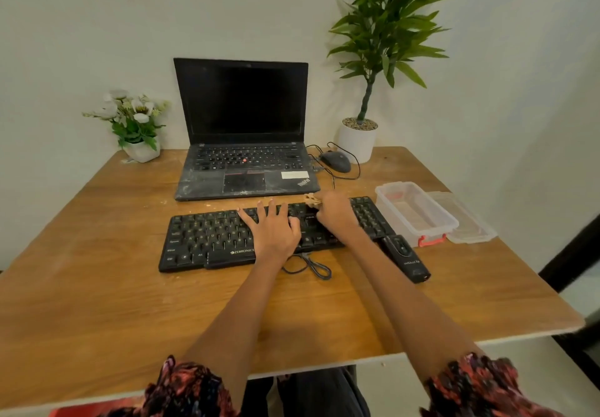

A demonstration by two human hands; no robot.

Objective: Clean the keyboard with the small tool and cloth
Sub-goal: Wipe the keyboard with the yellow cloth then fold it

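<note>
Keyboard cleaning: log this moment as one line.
left hand flat on keyboard | right hand pinching small tool at top key rows | clear container open, right of keyboard

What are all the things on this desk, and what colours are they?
keyboard: 1, black, desk middle
small tool: 1, tan, in right hand
laptop: 1, black, open behind keyboard
mouse: 1, black, right of laptop
black device: 1, at keyboard's right end
plastic box: 1, clear, right side
lid: 1, clear, beside box
flower pot: 1, white, back left
plant: 1, green, back right
left hand: flat on keys
right hand: gripping tool
</note>
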